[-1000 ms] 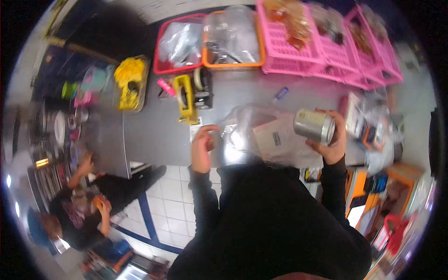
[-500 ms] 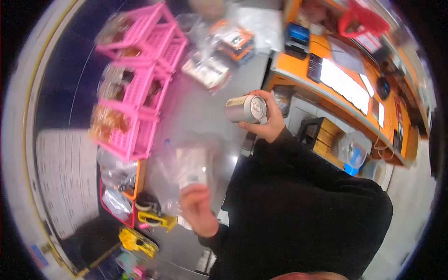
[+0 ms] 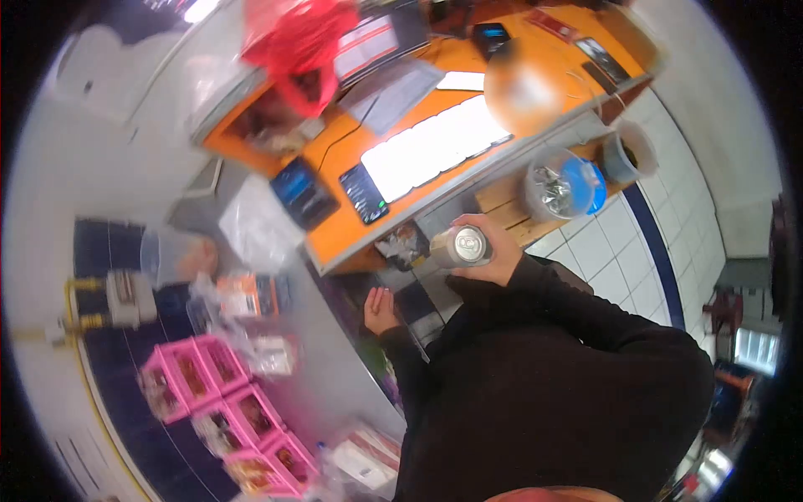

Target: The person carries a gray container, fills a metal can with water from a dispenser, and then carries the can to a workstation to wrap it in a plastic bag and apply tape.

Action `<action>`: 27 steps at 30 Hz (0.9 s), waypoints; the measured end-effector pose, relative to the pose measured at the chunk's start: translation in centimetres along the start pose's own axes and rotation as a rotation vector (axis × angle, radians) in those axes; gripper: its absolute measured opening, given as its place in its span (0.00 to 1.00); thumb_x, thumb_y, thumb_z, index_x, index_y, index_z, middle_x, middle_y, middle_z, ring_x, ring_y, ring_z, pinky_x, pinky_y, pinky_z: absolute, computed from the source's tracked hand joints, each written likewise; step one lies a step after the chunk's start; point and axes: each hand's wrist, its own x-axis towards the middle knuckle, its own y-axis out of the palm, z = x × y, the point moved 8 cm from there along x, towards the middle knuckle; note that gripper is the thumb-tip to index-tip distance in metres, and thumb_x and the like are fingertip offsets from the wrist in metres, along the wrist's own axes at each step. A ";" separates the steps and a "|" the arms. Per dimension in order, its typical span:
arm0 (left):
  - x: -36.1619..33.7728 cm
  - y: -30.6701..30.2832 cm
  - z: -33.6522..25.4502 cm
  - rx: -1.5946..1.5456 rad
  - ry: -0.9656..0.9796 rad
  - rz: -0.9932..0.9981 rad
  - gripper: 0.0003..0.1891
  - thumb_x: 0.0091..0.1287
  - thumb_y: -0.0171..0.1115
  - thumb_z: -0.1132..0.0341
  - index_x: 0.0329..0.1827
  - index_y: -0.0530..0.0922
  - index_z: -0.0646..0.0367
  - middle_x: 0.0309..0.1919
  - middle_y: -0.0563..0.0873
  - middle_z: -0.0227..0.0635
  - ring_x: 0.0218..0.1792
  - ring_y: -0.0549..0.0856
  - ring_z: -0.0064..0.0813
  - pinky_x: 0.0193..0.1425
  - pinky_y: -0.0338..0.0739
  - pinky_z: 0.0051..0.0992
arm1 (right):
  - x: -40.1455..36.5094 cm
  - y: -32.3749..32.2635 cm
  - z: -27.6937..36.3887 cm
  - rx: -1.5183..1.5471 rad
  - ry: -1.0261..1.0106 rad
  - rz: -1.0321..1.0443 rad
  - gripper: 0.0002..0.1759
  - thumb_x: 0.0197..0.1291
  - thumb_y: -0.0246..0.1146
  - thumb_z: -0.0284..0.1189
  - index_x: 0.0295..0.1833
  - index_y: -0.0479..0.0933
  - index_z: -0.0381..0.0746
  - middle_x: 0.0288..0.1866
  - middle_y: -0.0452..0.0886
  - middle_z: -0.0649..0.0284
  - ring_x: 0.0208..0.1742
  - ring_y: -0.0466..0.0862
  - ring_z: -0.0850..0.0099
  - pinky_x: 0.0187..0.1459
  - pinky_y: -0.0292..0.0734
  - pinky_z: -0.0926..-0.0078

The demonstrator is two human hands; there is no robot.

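Orange desk [image 3: 335,227] runs above and ahead of both my hands, its edge just beyond the right hand [image 3: 499,253]. Grey counter [image 3: 322,368] lies left of and below my left hand [image 3: 381,311], with pink baskets [image 3: 224,403] well off to that side. Red bag [image 3: 299,43] sits on the desk, far above the left hand. Clear tub [image 3: 554,186] stands up and to the right of the right hand, near it. Two phones [image 3: 364,192] lie on the desk, above the left hand. Can [image 3: 459,247]: lying sideways in the right hand, fingers curled round its body, top facing me. Left hand is open, palm showing, holding nothing, just below and left of the can.
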 end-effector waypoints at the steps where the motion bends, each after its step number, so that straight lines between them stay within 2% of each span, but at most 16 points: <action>1: 2.3 0.3 2.1 0.009 0.034 0.032 0.22 0.59 0.67 0.80 0.56 0.73 0.72 0.48 0.82 0.51 0.47 0.84 0.37 0.52 0.83 0.33 | -0.4 -1.9 -0.4 -0.003 0.008 -0.066 0.40 0.40 0.78 0.33 0.60 0.68 0.39 0.55 0.76 0.57 0.59 0.76 0.64 0.59 0.70 0.68; 3: 5.9 2.0 5.8 0.089 0.029 0.085 0.20 0.58 0.69 0.78 0.54 0.75 0.70 0.45 0.84 0.47 0.44 0.85 0.34 0.50 0.82 0.29 | -0.9 -4.5 -1.0 0.004 -0.002 -0.102 0.39 0.41 0.77 0.34 0.60 0.69 0.39 0.53 0.76 0.56 0.58 0.77 0.63 0.58 0.71 0.67; 4: 7.8 0.8 7.2 0.164 0.029 0.086 0.19 0.57 0.70 0.76 0.51 0.78 0.67 0.41 0.85 0.42 0.41 0.85 0.30 0.48 0.81 0.25 | -1.2 -5.5 -1.6 -0.030 0.011 -0.154 0.39 0.41 0.77 0.34 0.60 0.68 0.39 0.53 0.76 0.56 0.58 0.76 0.63 0.58 0.70 0.67; 6: 12.4 -0.8 11.3 0.428 0.077 0.019 0.15 0.56 0.71 0.74 0.46 0.80 0.65 0.39 0.86 0.40 0.38 0.86 0.27 0.46 0.81 0.24 | -2.1 -6.4 -4.0 -0.059 0.083 -0.209 0.41 0.40 0.78 0.32 0.61 0.67 0.37 0.55 0.74 0.56 0.59 0.74 0.65 0.59 0.70 0.68; 8: 15.4 -1.9 13.9 0.373 0.128 -0.017 0.14 0.55 0.71 0.73 0.44 0.81 0.65 0.37 0.87 0.38 0.38 0.86 0.24 0.45 0.81 0.25 | -3.2 -6.8 -4.1 0.007 0.130 -0.260 0.42 0.39 0.79 0.29 0.61 0.66 0.37 0.57 0.72 0.57 0.60 0.73 0.66 0.61 0.68 0.68; 10: 14.0 0.5 10.2 0.436 0.184 0.024 0.15 0.53 0.73 0.72 0.43 0.81 0.64 0.35 0.87 0.37 0.38 0.86 0.26 0.43 0.81 0.26 | -4.0 -6.7 -4.2 -0.021 0.147 -0.242 0.43 0.38 0.79 0.29 0.62 0.66 0.37 0.58 0.71 0.58 0.60 0.73 0.66 0.62 0.67 0.68; 14: 14.5 1.6 9.0 0.391 0.264 0.049 0.17 0.54 0.72 0.74 0.46 0.79 0.64 0.37 0.86 0.40 0.36 0.86 0.28 0.40 0.82 0.29 | -4.9 -6.0 -5.7 0.034 0.173 -0.324 0.43 0.38 0.79 0.29 0.62 0.66 0.37 0.58 0.71 0.59 0.61 0.72 0.66 0.63 0.65 0.68; 17: 13.9 2.4 6.9 0.409 0.327 0.049 0.13 0.55 0.71 0.75 0.42 0.79 0.62 0.33 0.86 0.39 0.33 0.86 0.28 0.38 0.81 0.28 | -4.6 -4.7 -5.3 0.011 0.157 -0.329 0.43 0.38 0.79 0.29 0.63 0.66 0.37 0.59 0.71 0.59 0.61 0.71 0.66 0.63 0.65 0.68; 19: 12.9 2.3 5.9 0.621 -0.003 -0.024 0.13 0.56 0.70 0.75 0.44 0.77 0.61 0.39 0.85 0.40 0.37 0.85 0.30 0.41 0.80 0.31 | -3.8 -3.6 -4.9 -0.064 0.125 -0.289 0.44 0.38 0.79 0.30 0.63 0.66 0.38 0.59 0.70 0.59 0.61 0.71 0.65 0.64 0.65 0.67; 20: 13.4 1.2 6.7 0.580 -0.001 -0.084 0.13 0.56 0.70 0.75 0.44 0.77 0.61 0.39 0.85 0.40 0.37 0.85 0.30 0.41 0.80 0.31 | -3.6 -2.7 -5.0 0.023 0.146 -0.298 0.45 0.37 0.80 0.31 0.64 0.65 0.39 0.59 0.70 0.59 0.61 0.71 0.65 0.64 0.65 0.66; 22: 15.8 0.9 11.5 0.542 0.362 0.111 0.16 0.57 0.70 0.73 0.47 0.75 0.60 0.48 0.82 0.40 0.46 0.83 0.31 0.46 0.78 0.35 | -2.6 -0.7 -4.8 0.075 0.149 -0.219 0.46 0.36 0.80 0.31 0.63 0.65 0.39 0.59 0.70 0.58 0.61 0.72 0.64 0.63 0.66 0.64; 23: 18.3 -0.6 17.5 0.346 0.243 0.270 0.19 0.58 0.70 0.70 0.52 0.74 0.58 0.54 0.79 0.39 0.53 0.79 0.31 0.50 0.76 0.36 | -2.1 0.3 -4.0 -0.069 0.079 -0.185 0.45 0.35 0.81 0.32 0.62 0.66 0.38 0.56 0.72 0.59 0.60 0.72 0.65 0.61 0.68 0.65; 24: 15.0 1.0 13.5 0.378 0.310 0.317 0.19 0.60 0.69 0.69 0.54 0.74 0.57 0.54 0.79 0.38 0.54 0.78 0.31 0.51 0.76 0.35 | -2.1 0.7 -3.8 -0.091 0.075 -0.202 0.45 0.35 0.81 0.32 0.62 0.66 0.38 0.56 0.72 0.59 0.60 0.72 0.65 0.61 0.68 0.65; 25: 11.4 2.8 8.6 0.406 0.379 0.362 0.20 0.61 0.67 0.68 0.55 0.73 0.56 0.54 0.79 0.37 0.55 0.78 0.31 0.52 0.76 0.34 | -1.7 2.5 -3.8 -0.067 0.111 -0.083 0.44 0.35 0.81 0.33 0.61 0.68 0.38 0.54 0.74 0.59 0.60 0.73 0.65 0.61 0.69 0.65; 26: 8.8 4.5 6.4 0.266 0.030 0.505 0.21 0.64 0.65 0.65 0.60 0.72 0.55 0.55 0.78 0.35 0.57 0.76 0.32 0.56 0.73 0.33 | -1.1 4.0 -3.6 -0.036 0.146 0.016 0.43 0.35 0.81 0.35 0.60 0.69 0.38 0.52 0.76 0.59 0.60 0.73 0.65 0.60 0.69 0.65; 27: 5.3 5.5 4.4 0.219 -0.384 0.591 0.25 0.66 0.64 0.61 0.64 0.69 0.52 0.58 0.77 0.33 0.59 0.76 0.32 0.62 0.70 0.32 | -0.3 3.9 -2.7 -0.045 0.146 -0.061 0.43 0.35 0.81 0.35 0.60 0.69 0.38 0.52 0.76 0.59 0.60 0.73 0.65 0.60 0.69 0.65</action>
